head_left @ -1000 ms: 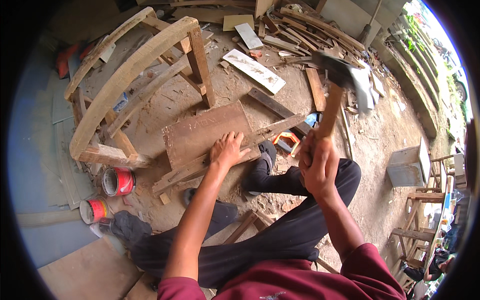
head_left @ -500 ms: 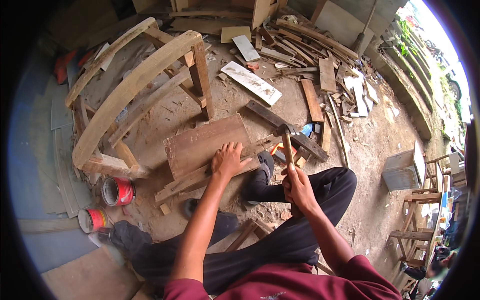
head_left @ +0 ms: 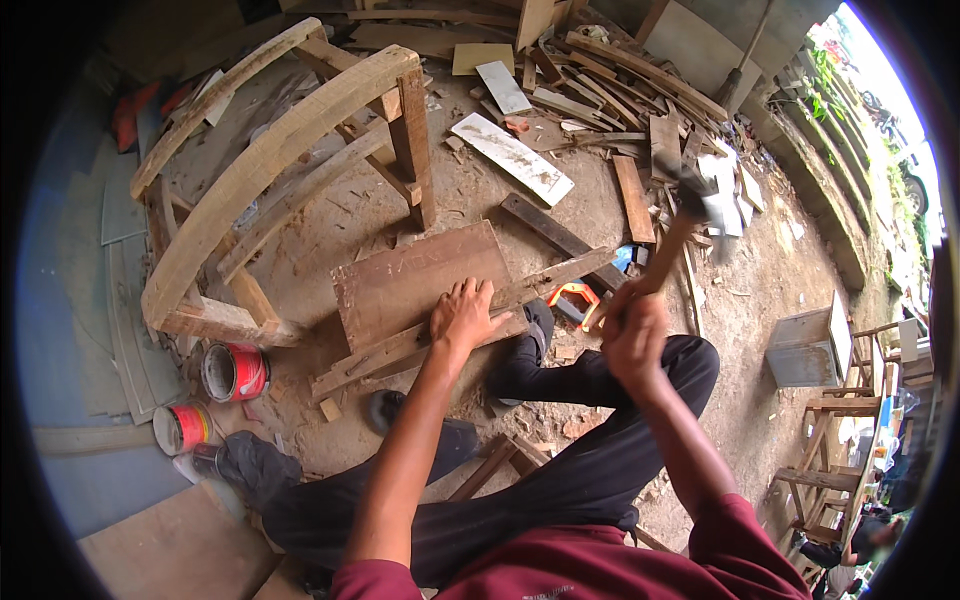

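Note:
My left hand (head_left: 463, 315) lies with its fingers spread over the near edge of a brown wooden board (head_left: 410, 275). That board rests against a long rough wooden beam (head_left: 390, 355), which crosses the floor in front of my feet. My right hand (head_left: 636, 335) is wrapped round the wooden handle of a hammer (head_left: 672, 245), raised over my right knee. The hammer's head is smeared by motion. Close to the beam's right end lies an orange-handled saw (head_left: 573, 303), partly hidden by the beam and my foot.
A curved wooden frame (head_left: 285, 150) stands at the left, with two red cans (head_left: 236, 372) near it. Scrap planks (head_left: 630, 95) are heaped at the back right. A dark plank (head_left: 560, 240) and a white board (head_left: 513, 160) lie beyond the beam. At right stands a grey box (head_left: 805, 345).
My right hand has risen and moved right, swinging the hammer up and away from the beam. My left hand stays on the board. More of the orange saw handle shows.

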`<state>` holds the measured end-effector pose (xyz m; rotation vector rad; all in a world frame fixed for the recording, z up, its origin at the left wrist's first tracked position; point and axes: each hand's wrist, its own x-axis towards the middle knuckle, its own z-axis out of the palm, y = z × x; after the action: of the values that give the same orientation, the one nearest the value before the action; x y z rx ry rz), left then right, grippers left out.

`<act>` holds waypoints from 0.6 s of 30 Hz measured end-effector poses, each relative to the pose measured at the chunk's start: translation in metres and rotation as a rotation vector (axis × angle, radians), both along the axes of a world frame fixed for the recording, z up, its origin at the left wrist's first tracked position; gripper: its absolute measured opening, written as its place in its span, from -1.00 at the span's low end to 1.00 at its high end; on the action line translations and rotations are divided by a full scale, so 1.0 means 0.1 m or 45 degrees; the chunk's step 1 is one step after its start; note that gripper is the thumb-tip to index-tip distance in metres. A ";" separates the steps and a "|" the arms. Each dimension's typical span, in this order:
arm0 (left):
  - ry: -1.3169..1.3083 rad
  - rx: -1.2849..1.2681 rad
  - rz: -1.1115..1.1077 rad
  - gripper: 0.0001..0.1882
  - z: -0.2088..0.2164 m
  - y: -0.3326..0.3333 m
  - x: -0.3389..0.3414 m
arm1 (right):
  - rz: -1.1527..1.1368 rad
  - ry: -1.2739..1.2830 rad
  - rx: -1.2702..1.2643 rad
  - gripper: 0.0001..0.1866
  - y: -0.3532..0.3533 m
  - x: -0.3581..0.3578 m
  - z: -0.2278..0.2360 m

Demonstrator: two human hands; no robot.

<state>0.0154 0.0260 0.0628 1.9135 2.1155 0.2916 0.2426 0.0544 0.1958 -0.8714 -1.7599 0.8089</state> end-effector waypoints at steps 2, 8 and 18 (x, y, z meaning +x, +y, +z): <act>-0.015 0.015 -0.009 -0.35 0.02 0.03 0.08 | 0.114 -0.529 -0.901 -0.56 -0.17 0.52 -1.04; 0.038 -0.001 -0.032 -0.33 -0.03 0.01 -0.05 | -0.143 0.115 -1.477 -0.52 -0.88 0.65 -0.56; 0.072 -0.049 -0.061 -0.32 0.05 0.05 0.00 | -0.085 -0.356 -1.197 -0.52 -0.59 0.32 -0.80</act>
<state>0.0149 0.0311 0.0676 1.9697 2.0912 0.1875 0.2746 -0.0047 0.1156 -1.7042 -1.5299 1.5701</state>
